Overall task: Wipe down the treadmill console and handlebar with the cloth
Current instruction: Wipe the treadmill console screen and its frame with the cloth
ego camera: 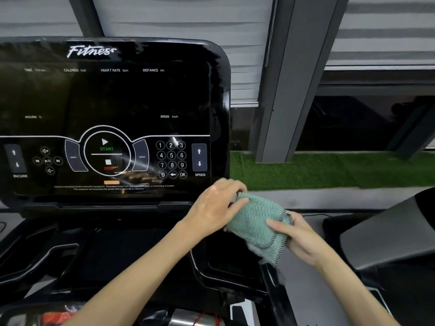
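Note:
A green knitted cloth (255, 225) with a striped edge is folded between both hands, just right of the console's lower right corner. My left hand (215, 207) pinches its upper left edge. My right hand (296, 236) grips its lower right side, thumb on top. The black glossy treadmill console (113, 100) fills the left half of the view, with a dark screen, keypad and START and STOP buttons. The black handlebar (275, 285) runs down below the cloth at the lower centre.
A second treadmill's grey and black console (388, 234) sits at the right. Behind are a grey pillar (282, 90), window blinds and a strip of green artificial turf (329, 170). A red safety key cord (202, 318) hangs at the bottom.

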The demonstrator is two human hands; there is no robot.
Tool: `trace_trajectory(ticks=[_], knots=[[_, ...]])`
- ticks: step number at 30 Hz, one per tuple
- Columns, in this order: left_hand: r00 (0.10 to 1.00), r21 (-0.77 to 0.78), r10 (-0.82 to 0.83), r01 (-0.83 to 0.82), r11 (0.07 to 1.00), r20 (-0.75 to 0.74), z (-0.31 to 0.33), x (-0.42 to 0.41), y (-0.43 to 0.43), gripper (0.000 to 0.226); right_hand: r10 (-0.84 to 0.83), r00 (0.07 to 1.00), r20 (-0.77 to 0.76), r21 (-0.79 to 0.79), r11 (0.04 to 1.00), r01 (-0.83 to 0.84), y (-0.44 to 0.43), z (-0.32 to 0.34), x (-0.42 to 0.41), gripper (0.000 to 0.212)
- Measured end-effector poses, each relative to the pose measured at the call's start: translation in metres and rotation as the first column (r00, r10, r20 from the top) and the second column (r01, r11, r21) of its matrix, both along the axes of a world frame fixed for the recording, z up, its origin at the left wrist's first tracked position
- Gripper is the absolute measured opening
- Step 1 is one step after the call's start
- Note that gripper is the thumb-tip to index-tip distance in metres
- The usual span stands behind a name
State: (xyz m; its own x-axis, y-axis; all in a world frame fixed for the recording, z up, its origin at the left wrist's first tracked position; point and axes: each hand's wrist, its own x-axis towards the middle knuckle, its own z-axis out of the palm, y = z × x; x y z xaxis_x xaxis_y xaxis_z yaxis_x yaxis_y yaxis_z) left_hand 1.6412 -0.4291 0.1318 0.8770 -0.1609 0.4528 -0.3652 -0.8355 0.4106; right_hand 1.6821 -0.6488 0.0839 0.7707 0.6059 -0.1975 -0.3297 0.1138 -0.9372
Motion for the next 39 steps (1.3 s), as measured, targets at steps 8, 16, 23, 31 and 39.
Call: trace_trajectory(ticks=[8,16,23,31,39], knots=[[0.923,0.504,0.266,-0.376,0.778,0.277,-0.001,0.040,0.013,0.064,0.021,0.900,0.435,-0.629,0.723,0.287,0.029,0.001,0.076,0.008],[0.886,0.539,0.263,-0.444,0.715,0.381,-0.015,0.048,0.018,0.067,0.598,0.684,0.417,-0.898,0.389,0.207,0.057,-0.060,0.054,0.036],[0.882,0.541,0.258,-0.450,0.710,0.395,-0.016,0.049,0.017,0.069,0.428,0.804,0.412,-0.859,0.477,0.187,0.060,-0.088,0.084,0.052],[0.884,0.534,0.242,-0.440,0.722,0.400,-0.018,0.051,0.018,0.069,0.485,0.767,0.420,-0.903,0.311,0.298,0.097,-0.127,0.097,0.059],[0.887,0.526,0.248,-0.436,0.731,0.390,-0.016,0.049,0.017,0.068,0.519,0.683,0.515,-0.854,0.380,0.356,0.064,-0.129,0.041,0.060]])
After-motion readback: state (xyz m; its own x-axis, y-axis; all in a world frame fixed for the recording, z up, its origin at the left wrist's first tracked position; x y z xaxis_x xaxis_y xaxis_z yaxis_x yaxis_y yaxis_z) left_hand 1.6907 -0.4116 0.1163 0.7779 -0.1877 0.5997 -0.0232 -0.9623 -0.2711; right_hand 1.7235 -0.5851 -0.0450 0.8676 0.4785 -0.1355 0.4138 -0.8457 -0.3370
